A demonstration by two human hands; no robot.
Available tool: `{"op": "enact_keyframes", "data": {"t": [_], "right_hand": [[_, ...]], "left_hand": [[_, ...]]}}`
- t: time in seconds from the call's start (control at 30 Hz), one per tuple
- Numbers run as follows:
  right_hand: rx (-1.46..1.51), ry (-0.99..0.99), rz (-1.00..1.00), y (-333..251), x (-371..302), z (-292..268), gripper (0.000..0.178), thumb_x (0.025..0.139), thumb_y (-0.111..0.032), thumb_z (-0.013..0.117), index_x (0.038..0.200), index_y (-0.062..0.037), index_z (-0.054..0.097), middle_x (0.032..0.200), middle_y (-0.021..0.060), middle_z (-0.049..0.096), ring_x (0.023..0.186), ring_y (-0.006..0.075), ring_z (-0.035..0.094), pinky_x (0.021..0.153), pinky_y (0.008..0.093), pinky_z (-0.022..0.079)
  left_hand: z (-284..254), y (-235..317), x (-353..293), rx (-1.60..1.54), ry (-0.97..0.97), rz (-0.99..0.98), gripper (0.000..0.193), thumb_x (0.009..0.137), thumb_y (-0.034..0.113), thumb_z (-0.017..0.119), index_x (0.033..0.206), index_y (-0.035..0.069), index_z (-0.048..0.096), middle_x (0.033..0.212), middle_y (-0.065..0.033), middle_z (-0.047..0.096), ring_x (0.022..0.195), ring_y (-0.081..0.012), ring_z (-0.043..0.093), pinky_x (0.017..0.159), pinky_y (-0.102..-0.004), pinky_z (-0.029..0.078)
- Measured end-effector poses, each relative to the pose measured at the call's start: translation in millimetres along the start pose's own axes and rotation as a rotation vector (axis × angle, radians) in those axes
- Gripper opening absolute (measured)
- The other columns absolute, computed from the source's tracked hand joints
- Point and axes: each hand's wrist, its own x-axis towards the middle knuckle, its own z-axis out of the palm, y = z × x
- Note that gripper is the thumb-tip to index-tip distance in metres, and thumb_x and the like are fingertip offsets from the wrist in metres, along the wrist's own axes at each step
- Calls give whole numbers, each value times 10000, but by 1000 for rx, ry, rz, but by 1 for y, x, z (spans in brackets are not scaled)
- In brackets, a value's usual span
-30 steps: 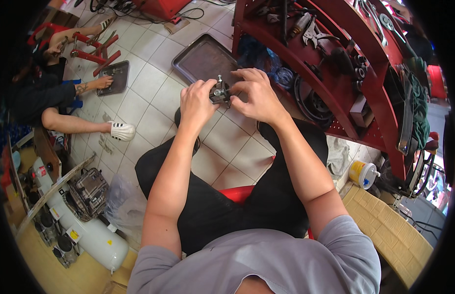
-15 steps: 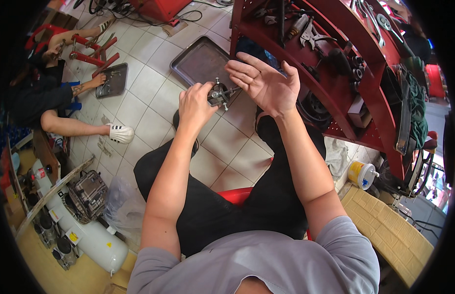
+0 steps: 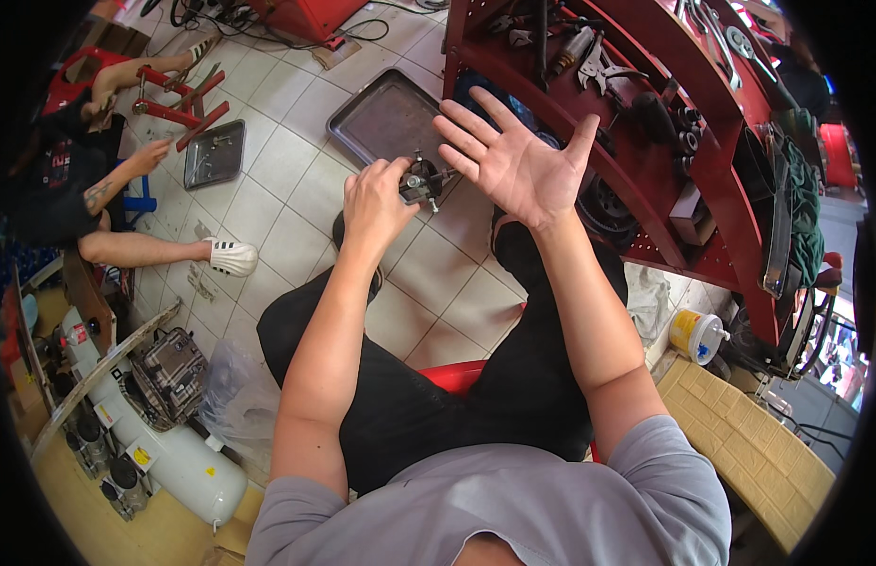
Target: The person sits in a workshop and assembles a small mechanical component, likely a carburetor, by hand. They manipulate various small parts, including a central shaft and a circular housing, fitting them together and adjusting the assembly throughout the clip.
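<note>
Sitting far left on the tile floor (image 3: 297,179): another person (image 3: 70,179), one hand reaching toward a small grey tray (image 3: 214,153) next to a red metal stand (image 3: 179,99). Lower left: white compressor tank (image 3: 174,462) with a finned engine block (image 3: 169,373) just above it, clear plastic bag (image 3: 232,387) beside that.

Left hand (image 3: 374,203) is closed around a small dark metal part (image 3: 422,179) with studs or bolts sticking out. Part is held up in the air above the floor, over the near edge of a large dark flat tray (image 3: 386,118) lying on the tiles. Fingers are wrapped on the part's left side; can't tell exactly what the part is.

Right hand (image 3: 513,160) is fully spread, palm up toward the camera, fingers wide, holding nothing. Fingertips sit just beside the part on its right; can't tell if they touch.

Person is seated on a red stool (image 3: 452,375), black trousers, grey shirt.

Right side: red tool rack (image 3: 645,104) with pliers, wrenches and other hand tools on its shelves. Below it, a yellow-and-white tub (image 3: 694,332) on the floor, near a yellow brick-pattern surface (image 3: 740,443).
</note>
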Motion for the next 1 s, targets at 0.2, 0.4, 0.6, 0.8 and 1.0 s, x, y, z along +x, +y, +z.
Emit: {"op": "enact_keyframes", "data": {"t": [0.2,0.4,0.6,0.8,1.0], "right_hand": [[58,-31,25,-1,1,0,1412,613,-976,447,1551,-2,41,1569,321,122,1430,472,243,1153,563,270],[93,-25,16,-2,0,-1,1400,621,-972,445,1551,-3,47,1568,324,121,1431,474,239,1152,573,266],[157,-50,4,-2,0,-4,1394,617,-971,450,1547,-3,75,1568,324,122,1432,475,232,1152,592,252],[149,-37,-14,-2,1,-4,1438,571,-977,484,1544,3,82,1573,313,123,1434,471,232,1145,618,246],[87,-15,-21,-3,1,-1,1503,506,-986,513,1545,2,62,1580,304,114,1438,467,228,1128,649,253]], "left_hand": [[3,-2,-1,25,17,8,570,624,158,848,1160,107,660,1030,-57,678,1025,-250,635,851,-392,433],[5,-3,-1,-14,30,18,564,627,121,847,1159,136,658,965,-59,652,992,-266,627,862,-410,428],[5,-3,-1,-14,49,28,552,624,119,846,1144,138,662,943,-53,653,981,-259,629,858,-407,429],[2,-1,-1,2,-3,-4,548,631,158,858,1139,116,658,1031,-49,679,1025,-253,634,859,-400,432],[-1,1,0,12,-16,-11,538,632,153,848,1134,117,655,1019,-49,675,1023,-254,634,855,-403,431]]}}
